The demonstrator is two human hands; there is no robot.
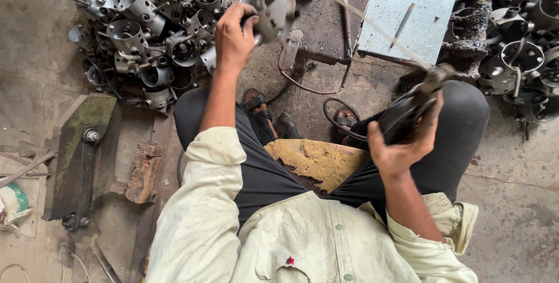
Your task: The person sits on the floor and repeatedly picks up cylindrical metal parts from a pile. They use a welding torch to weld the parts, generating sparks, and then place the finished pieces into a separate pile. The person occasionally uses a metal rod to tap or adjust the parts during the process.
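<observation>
My left hand (234, 37) grips a round grey metal cup-shaped part (269, 10) and holds it up over the dark work block (319, 27). My right hand (403, 143) is shut on a black welding electrode holder (420, 98) above my right knee. A thin welding rod (381, 31) sticks out of the holder toward the upper left, its tip near the held part. A black cable (338, 121) loops down from the holder between my knees.
A heap of similar metal parts (145, 32) lies at the left, another heap (521, 44) at the right. A flat steel plate (410, 12) with a loose rod lies ahead. A green metal bar (81, 149) and scrap pieces lie on the floor at left.
</observation>
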